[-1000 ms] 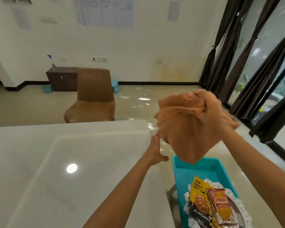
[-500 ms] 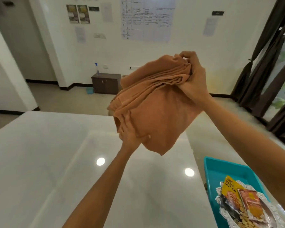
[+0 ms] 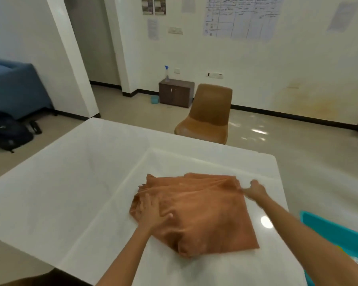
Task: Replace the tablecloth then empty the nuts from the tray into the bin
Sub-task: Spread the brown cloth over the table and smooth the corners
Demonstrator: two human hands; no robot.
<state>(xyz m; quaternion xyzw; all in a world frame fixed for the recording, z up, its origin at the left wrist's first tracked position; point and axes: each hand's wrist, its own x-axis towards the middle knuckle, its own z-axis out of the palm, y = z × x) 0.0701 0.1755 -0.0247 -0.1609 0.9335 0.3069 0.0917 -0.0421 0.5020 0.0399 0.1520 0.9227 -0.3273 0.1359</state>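
Observation:
A folded orange tablecloth [image 3: 203,211] lies on the white glossy table [image 3: 70,193]. My left hand [image 3: 153,211] rests flat on the cloth's left part, fingers spread. At the cloth's far right corner, my right hand [image 3: 254,189] pinches the edge; it is blurred. A teal bin [image 3: 327,226] shows at the right edge beside the table, mostly cut off. The tray of nuts is out of the frame apart from a sliver at the lower right.
A brown chair [image 3: 209,114] stands beyond the table's far edge. A dark low cabinet [image 3: 176,92] with a spray bottle [image 3: 166,73] sits against the back wall. A black bag [image 3: 8,133] and a blue sofa [image 3: 12,87] are on the left.
The cloth was held up in both hands; it now lies on the table. My left hand has flattened onto it, and my right hand has moved to its far right corner.

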